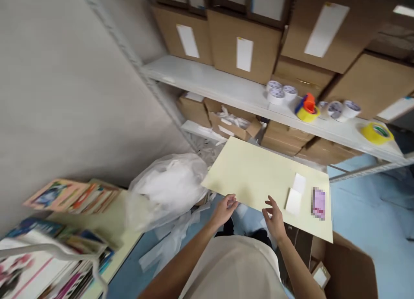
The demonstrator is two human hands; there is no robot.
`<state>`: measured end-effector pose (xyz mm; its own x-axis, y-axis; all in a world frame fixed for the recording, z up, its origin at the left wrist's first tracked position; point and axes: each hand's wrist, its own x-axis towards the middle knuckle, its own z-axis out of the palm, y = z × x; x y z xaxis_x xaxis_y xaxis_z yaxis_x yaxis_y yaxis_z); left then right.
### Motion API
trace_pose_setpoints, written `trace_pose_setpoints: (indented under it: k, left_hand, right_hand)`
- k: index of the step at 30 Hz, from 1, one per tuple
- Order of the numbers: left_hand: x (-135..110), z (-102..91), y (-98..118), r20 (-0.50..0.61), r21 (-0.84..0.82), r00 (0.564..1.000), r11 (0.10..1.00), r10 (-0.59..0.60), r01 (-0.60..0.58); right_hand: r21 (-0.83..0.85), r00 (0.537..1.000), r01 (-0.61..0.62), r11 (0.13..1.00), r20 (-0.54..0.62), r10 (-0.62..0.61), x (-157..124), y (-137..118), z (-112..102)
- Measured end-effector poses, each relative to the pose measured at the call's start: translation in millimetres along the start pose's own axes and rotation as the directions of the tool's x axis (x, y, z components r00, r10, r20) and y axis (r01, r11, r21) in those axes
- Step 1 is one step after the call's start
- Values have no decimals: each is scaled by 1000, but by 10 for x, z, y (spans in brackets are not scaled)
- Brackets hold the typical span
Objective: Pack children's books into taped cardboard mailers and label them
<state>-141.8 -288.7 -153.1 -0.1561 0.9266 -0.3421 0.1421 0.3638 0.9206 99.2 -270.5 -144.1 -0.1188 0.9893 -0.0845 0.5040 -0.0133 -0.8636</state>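
Note:
A pale yellow tabletop point(249, 169) stretches out in front of me. My left hand point(225, 208) hovers at its near edge, fingers loosely curled and apart, with nothing in them. To the right, my right hand point(274, 216) is also at the near edge, its fingers spread and holding nothing. Closest to that hand lies a white paper slip or small card point(293, 201), with another white piece point(299, 182) just behind it. Farther right on the tabletop sits a pinkish-purple item point(319, 203), blurred out by pixels.
White tape rolls point(276, 95), a yellow-and-red tape dispenser point(308, 111) and yellow tape point(377, 133) line a shelf point(207, 87) with cardboard boxes point(244, 45). A full plastic bag point(171, 187) stands left. Books point(74, 195) cover a left table. An open carton point(351, 264) is at lower right.

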Motion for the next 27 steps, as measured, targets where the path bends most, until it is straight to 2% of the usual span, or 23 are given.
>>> trace_pose_setpoints:
  k: [2,4,8,13,21,24,27]
  left_hand:
    - [-95,-247,-88,-81,-33,996,999,-29,26]
    - [-208,-424,-172,-173,-63,983,997,-64,54]
    - [-463,-600,-356,-344,-124,927,986,-149,113]
    - [-725,-615,-494,-480,-208,849,969,-220,134]
    - [-801,-547,-388,-593,-253,751,953,-290,169]
    - [-893,-523,-376,-640,-255,710,953,-294,165]
    - [-1069,-570,-414,-704,-264,641,951,-304,162]
  right_hand:
    - [5,988,102,995,115,-102,101,-213,276]
    - [20,953,185,983,239,-184,161,-373,510]
    - [11,858,272,962,450,-248,264,-594,826]
    - [19,734,333,943,622,-272,471,-756,1061]
    - [109,522,427,897,781,-344,870,-884,1305]
    - [143,439,456,878,823,-361,932,-962,1402]
    - [194,344,488,851,853,-392,907,-1065,1573]
